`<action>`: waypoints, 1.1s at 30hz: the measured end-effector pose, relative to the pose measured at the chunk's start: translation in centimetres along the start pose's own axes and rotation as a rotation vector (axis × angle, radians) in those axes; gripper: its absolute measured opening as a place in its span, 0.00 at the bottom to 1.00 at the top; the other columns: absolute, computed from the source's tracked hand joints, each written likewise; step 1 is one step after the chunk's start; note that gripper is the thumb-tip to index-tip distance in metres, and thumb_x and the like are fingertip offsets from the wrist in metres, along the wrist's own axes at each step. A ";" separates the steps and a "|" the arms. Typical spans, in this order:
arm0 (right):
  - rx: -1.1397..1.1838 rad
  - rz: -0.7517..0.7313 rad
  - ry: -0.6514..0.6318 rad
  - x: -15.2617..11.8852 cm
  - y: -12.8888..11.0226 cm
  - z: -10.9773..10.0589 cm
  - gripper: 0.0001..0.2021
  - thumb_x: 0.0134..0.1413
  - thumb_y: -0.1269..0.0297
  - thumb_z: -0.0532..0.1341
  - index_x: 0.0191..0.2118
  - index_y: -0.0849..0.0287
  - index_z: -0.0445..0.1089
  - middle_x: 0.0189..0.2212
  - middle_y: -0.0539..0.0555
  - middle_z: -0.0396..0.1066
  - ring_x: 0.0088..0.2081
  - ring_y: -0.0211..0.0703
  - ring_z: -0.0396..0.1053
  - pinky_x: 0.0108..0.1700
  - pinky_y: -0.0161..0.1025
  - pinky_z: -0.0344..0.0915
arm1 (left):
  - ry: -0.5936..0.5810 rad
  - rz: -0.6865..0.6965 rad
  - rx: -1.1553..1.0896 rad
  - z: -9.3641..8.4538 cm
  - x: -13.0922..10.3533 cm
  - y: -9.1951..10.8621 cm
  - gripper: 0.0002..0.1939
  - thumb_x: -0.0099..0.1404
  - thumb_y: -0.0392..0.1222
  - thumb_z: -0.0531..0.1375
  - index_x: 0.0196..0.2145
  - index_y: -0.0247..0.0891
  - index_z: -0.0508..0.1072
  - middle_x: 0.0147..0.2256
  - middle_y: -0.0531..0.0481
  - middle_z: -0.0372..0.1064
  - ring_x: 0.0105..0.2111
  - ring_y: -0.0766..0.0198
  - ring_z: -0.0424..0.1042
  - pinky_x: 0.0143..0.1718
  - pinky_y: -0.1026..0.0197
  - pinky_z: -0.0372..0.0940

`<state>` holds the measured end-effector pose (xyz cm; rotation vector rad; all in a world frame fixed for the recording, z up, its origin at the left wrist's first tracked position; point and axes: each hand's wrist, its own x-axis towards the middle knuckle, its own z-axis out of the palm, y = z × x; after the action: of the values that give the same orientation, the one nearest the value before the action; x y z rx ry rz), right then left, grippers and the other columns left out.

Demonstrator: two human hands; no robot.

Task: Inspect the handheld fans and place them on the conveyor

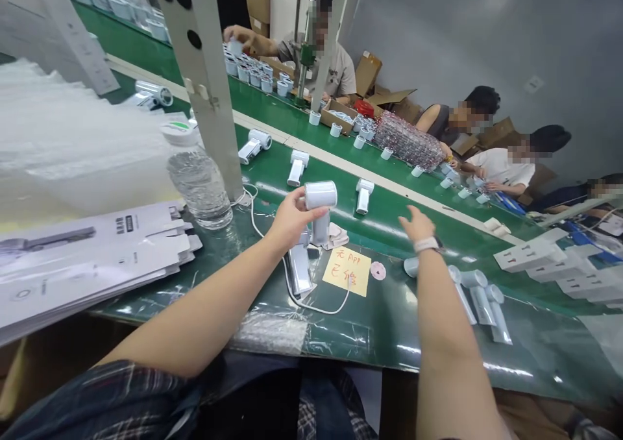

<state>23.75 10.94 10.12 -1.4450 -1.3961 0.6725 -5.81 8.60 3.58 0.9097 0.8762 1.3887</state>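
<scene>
My left hand (291, 218) is wrapped round a white handheld device (321, 195) with a thick round head, held upright over the near side of the bench. Below it, a similar device (300, 268) lies by a white cable. My right hand (419, 226) is stretched out over the green belt, fingers apart, with nothing in it. Near its wrist is a white device (411, 267), partly hidden by the forearm. Beyond my hands, more white devices (364, 196) lie on the belt, and several others (479, 291) rest in a group to the right.
A water bottle (199, 180) stands left beside a metal post (209, 89). Flat printed boxes (87, 252) are stacked at the left. A yellow note (347, 271) lies on the bench. White boxes (530, 252) sit at the right. Several people work across the belt.
</scene>
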 end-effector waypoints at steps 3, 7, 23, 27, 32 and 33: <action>-0.188 0.091 -0.058 1.0 2.0 6.8 0.17 0.69 0.58 0.65 0.57 0.60 0.72 0.57 0.59 0.73 0.54 0.51 0.75 0.55 0.54 0.75 | 0.011 -0.201 -0.215 0.8 0.0 -0.3 0.30 0.54 0.65 0.73 0.38 0.37 0.73 0.36 0.47 0.78 0.37 0.56 0.79 0.39 0.56 0.75; -0.312 0.104 -0.072 1.5 2.0 12.6 0.15 0.69 0.58 0.65 0.56 0.58 0.73 0.57 0.58 0.73 0.54 0.50 0.75 0.55 0.52 0.75 | -0.059 -0.459 -0.373 1.5 -0.2 -0.4 0.34 0.63 0.75 0.61 0.31 0.35 0.73 0.25 0.46 0.73 0.23 0.61 0.73 0.26 0.58 0.73; -0.643 -0.023 -0.271 -13.0 -3.1 6.7 0.17 0.67 0.57 0.57 0.57 0.58 0.69 0.45 0.62 0.78 0.45 0.54 0.77 0.46 0.48 0.72 | -0.224 -0.360 -0.657 1.4 -0.1 -2.4 0.34 0.54 0.71 0.70 0.35 0.32 0.76 0.30 0.46 0.77 0.30 0.62 0.77 0.37 0.58 0.74; -0.709 0.099 -0.175 -16.4 0.3 7.8 0.08 0.56 0.67 0.63 0.29 0.56 0.63 0.34 0.61 0.72 0.38 0.55 0.73 0.39 0.46 0.67 | -0.294 -0.213 -0.543 1.4 -0.7 -2.3 0.40 0.40 0.71 0.76 0.38 0.33 0.79 0.33 0.47 0.79 0.31 0.62 0.77 0.38 0.60 0.74; -0.504 0.062 -0.306 -19.9 1.9 10.6 0.06 0.62 0.66 0.58 0.33 0.54 0.61 0.30 0.52 0.71 0.34 0.46 0.73 0.38 0.41 0.69 | -0.419 -0.166 -0.522 1.6 -1.1 -2.1 0.41 0.41 0.78 0.71 0.34 0.36 0.77 0.39 0.43 0.80 0.39 0.55 0.81 0.42 0.56 0.76; -0.401 0.079 -0.355 -20.1 1.8 10.8 0.05 0.65 0.62 0.57 0.36 0.54 0.63 0.27 0.50 0.71 0.31 0.44 0.73 0.36 0.40 0.70 | -0.416 -0.158 -0.526 1.6 -1.1 -2.1 0.40 0.43 0.79 0.71 0.33 0.37 0.76 0.40 0.43 0.80 0.41 0.53 0.81 0.42 0.55 0.76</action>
<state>11.07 -5.17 -0.20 -1.7602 -1.8347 0.7559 -3.49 7.53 2.26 0.6661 0.2388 1.1522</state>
